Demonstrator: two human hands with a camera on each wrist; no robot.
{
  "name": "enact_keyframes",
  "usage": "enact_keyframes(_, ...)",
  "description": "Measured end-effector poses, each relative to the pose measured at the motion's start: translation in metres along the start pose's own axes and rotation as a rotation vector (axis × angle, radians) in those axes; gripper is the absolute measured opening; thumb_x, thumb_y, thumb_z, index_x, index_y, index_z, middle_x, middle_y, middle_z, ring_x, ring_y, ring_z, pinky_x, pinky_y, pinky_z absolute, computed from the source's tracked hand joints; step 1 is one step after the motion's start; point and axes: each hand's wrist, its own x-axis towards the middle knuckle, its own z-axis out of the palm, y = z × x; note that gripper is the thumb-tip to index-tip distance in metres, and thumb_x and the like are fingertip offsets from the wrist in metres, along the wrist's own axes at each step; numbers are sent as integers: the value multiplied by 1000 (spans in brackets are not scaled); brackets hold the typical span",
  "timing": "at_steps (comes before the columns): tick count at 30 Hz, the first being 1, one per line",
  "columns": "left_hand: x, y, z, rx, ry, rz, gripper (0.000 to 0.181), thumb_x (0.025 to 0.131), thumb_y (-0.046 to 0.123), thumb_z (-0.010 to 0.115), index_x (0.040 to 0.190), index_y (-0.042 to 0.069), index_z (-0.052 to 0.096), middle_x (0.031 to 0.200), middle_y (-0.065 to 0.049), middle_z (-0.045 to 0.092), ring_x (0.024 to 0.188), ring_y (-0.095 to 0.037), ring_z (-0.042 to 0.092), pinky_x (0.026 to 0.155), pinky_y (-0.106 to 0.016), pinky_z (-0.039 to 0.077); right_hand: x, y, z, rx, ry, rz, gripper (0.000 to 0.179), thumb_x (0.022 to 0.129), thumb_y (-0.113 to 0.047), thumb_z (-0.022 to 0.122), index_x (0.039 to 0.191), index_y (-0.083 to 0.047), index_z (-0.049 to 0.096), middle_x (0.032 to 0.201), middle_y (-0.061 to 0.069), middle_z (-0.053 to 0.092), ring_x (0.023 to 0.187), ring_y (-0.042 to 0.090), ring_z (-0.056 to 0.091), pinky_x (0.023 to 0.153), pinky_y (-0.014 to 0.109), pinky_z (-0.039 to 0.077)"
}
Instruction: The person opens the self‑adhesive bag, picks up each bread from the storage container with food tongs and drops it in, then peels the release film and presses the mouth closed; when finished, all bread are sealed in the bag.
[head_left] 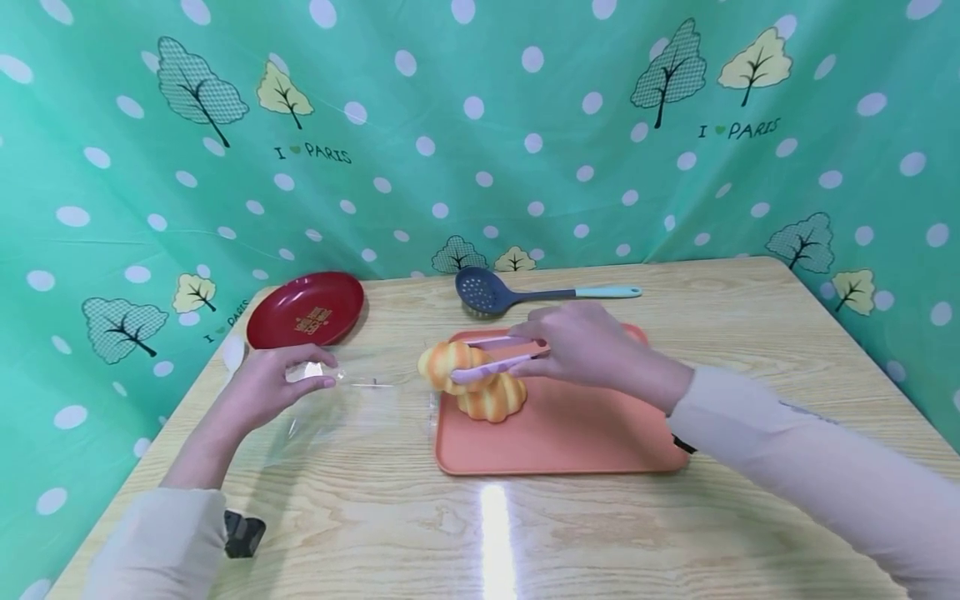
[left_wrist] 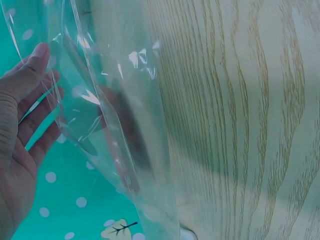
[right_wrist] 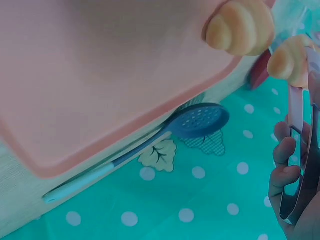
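Note:
My left hand [head_left: 273,379] holds a clear plastic bag [head_left: 352,410] by its edge, thumb and fingers at the film; in the left wrist view the bag [left_wrist: 117,100] hangs to the right of the fingers. My right hand [head_left: 581,346] grips lavender-tipped tongs [head_left: 491,368], which clasp a croissant-shaped bread [head_left: 453,360]. That bread is raised at the left end of a pink tray [head_left: 585,437], near the bag's right side. Another bread of the same kind [head_left: 498,402] lies on the tray just beneath. In the right wrist view, fingers wrap the metal tongs [right_wrist: 296,107].
Behind the tray lies a dark blue skimmer [head_left: 483,292] with a light blue handle. A red plate [head_left: 307,310] stands at the back left, with a white spoon-like piece [head_left: 234,352] near it. A green dotted cloth [head_left: 480,142] hangs behind the wooden table [head_left: 375,517].

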Motion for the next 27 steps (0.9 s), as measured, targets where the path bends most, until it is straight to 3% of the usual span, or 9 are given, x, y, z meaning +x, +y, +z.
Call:
enact_keyframes(10,-2,2,-4,-52,-1,-53,40,81,18,88,117,8,75,113,-15,72,114,-42,58,84,-60,57,31,-18,16,14,-83,9,46,85,-54,78,118,-22,78,86,-7,70,71,10,57,57,29,44)
enact_keyframes(13,-3,1,-5,-60,10,-56,38,83,20,87,117,9,75,113,-15,73,113,-41,59,84,-59,57,39,-23,19,12,-108,19,46,84,-55,78,117,-23,78,78,-9,64,65,11,53,55,29,42)
enact_keyframes(20,-6,-1,-7,-61,44,-29,32,86,22,84,113,9,75,109,-15,73,108,-40,61,83,-59,57,57,-32,31,-5,-161,22,54,83,-62,74,124,-26,75,77,-10,60,63,9,51,51,25,38)
enact_keyframes(27,-7,0,-6,-76,62,-38,31,86,18,84,113,8,75,108,-14,74,109,-40,62,83,-60,56,74,-42,41,75,-214,48,59,86,-59,75,132,-22,70,75,-7,60,63,10,48,53,23,35)
